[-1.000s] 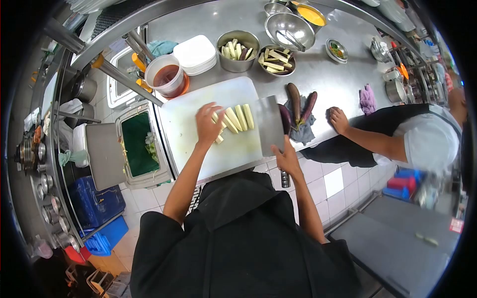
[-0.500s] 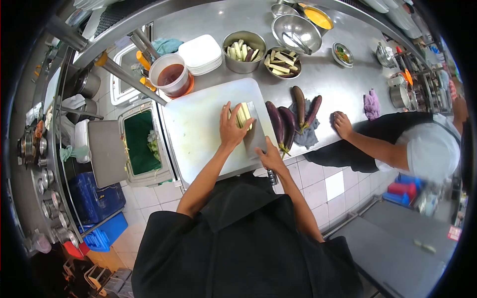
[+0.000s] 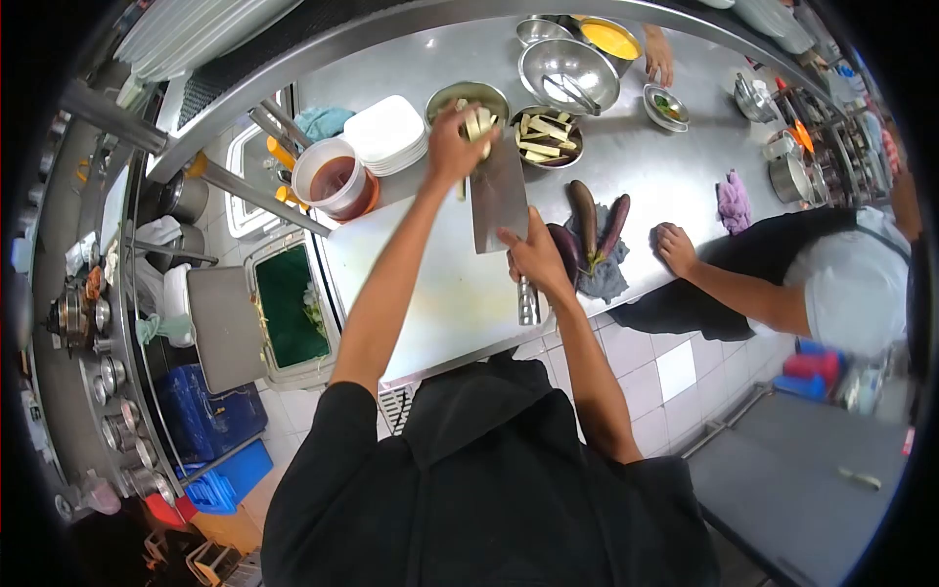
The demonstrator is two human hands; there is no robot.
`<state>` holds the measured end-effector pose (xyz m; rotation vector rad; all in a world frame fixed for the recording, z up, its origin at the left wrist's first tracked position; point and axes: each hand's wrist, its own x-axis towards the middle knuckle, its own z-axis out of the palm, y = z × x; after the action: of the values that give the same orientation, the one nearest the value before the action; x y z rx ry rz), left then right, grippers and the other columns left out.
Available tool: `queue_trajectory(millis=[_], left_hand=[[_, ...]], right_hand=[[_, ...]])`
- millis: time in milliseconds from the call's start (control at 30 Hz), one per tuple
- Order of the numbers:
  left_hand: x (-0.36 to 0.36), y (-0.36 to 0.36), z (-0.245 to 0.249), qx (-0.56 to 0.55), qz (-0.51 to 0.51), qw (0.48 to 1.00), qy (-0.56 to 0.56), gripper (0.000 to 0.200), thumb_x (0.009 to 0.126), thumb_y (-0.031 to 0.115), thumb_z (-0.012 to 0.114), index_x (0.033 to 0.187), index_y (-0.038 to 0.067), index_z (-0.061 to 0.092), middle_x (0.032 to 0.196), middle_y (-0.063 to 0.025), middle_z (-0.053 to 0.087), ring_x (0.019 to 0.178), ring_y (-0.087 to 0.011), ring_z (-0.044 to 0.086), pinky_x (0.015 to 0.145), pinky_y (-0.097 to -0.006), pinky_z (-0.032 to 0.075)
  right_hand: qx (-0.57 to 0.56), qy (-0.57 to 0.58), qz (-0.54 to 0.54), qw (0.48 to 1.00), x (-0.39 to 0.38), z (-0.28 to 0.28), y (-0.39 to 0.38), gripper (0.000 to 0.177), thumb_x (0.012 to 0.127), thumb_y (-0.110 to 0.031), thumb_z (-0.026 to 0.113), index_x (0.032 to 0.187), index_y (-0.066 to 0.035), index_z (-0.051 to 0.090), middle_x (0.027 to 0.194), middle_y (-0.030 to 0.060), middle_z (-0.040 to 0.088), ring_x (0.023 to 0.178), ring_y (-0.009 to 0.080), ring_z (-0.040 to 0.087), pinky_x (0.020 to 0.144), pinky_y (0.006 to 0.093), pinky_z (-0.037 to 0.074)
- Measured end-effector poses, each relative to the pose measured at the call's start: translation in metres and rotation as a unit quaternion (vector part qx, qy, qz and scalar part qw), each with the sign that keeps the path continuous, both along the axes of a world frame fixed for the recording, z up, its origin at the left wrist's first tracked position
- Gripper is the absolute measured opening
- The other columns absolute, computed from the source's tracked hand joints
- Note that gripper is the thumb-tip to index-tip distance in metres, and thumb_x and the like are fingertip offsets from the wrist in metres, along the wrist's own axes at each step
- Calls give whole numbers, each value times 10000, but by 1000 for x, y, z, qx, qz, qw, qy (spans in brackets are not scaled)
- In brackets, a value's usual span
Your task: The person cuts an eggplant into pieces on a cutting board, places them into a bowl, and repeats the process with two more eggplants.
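My left hand (image 3: 452, 147) is closed around pale eggplant sticks (image 3: 477, 124) at the near rim of a steel pot (image 3: 442, 91). Its body hides most of what the pot holds. In my right hand (image 3: 538, 256) is a cleaver, gripped near the top of its metal handle. The broad cleaver blade (image 3: 501, 203) points away from me, its tip close to the held sticks. Below lies the white cutting board (image 3: 416, 308). Right of the blade, whole purple eggplants (image 3: 614, 223) rest on a grey cloth (image 3: 606, 279). More cut eggplant fills a metal bowl (image 3: 545, 159) beside the pot.
Stacked white plates (image 3: 386, 132) and a tub of reddish liquid (image 3: 333, 178) stand behind the board. A large steel bowl (image 3: 567, 73) and a pot of yellow liquid (image 3: 611, 41) are farther back. A co-worker's hand (image 3: 675, 249) rests on the counter edge; another hand (image 3: 659, 59) reaches in.
My left hand has carried the cut sticks from the board forward to the steel pot. The cleaver has come up and forward with my right hand. Another person's hand has appeared at the back.
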<state>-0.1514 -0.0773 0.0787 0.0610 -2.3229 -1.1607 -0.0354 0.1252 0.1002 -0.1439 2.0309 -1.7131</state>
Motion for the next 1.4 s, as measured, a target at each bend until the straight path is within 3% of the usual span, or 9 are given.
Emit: queue_trajectory(millis=[100,200,333,633,700,900,1200,1300,1400], left_hand=[[-33,-5,36,-178,125,975,-38,542,814,456,786,1232,128,680,1352,-205,591,1335,-334,502,1092,-410,421],[-31,23,33,-117,-16,991,67,387,849,437,757,1068,118,738,1105,-154,708,1104,-325,641,952,-408,498],[7,128,-7,-108,-159,956,-222,460,824,584,709,869,132,781,763,-123,731,764,-303,720,741,-426,549],[23,236,-71,-171,-142,872,-437,629,804,635,668,1018,52,768,1125,-196,723,1062,-365,690,903,-460,535],[14,232,-73,-129,-114,874,-454,598,788,586,702,994,28,767,1084,-215,727,1056,-361,695,888,-431,542],[-12,141,-88,206,-192,865,-416,495,791,490,726,885,4,720,840,-135,718,734,-270,672,676,-383,486],[179,-20,-77,-48,-36,974,-220,449,867,436,740,1163,104,682,914,-130,688,851,-324,657,769,-404,498],[226,-27,-94,-134,37,951,-275,439,840,374,773,1203,144,679,1020,-93,680,966,-302,638,840,-419,477],[241,-14,-93,-154,76,958,-231,461,806,346,791,1223,182,681,1088,-35,661,1042,-244,594,897,-416,398]], right_hand=[[24,-13,-21,999,-5,11,12,456,934,-157,648,1283,6,404,742,177,633,470,230,589,435,379,463],[119,99,1,988,19,-57,29,457,944,-168,635,1259,45,382,654,172,596,468,226,586,429,387,465],[100,-45,22,994,67,-53,26,464,949,-160,618,1266,56,357,616,183,598,445,264,595,430,405,475],[38,336,66,939,110,-88,38,270,941,-140,580,1164,11,571,892,282,697,743,417,701,683,498,542],[114,-101,141,978,106,-44,42,371,947,-165,573,1265,9,496,901,321,677,838,470,681,772,517,524],[152,65,63,984,127,-96,57,516,955,-177,579,1342,40,315,725,283,642,539,364,648,516,463,512],[186,-36,-70,979,122,-79,84,582,958,-163,614,1428,1,312,643,148,623,405,201,576,380,354,460],[189,274,-61,941,120,-93,84,396,975,-164,580,1275,18,396,753,277,661,592,468,640,534,498,494],[204,156,21,966,116,-50,62,328,977,-88,528,1250,17,380,797,335,632,765,574,593,631,587,470]])
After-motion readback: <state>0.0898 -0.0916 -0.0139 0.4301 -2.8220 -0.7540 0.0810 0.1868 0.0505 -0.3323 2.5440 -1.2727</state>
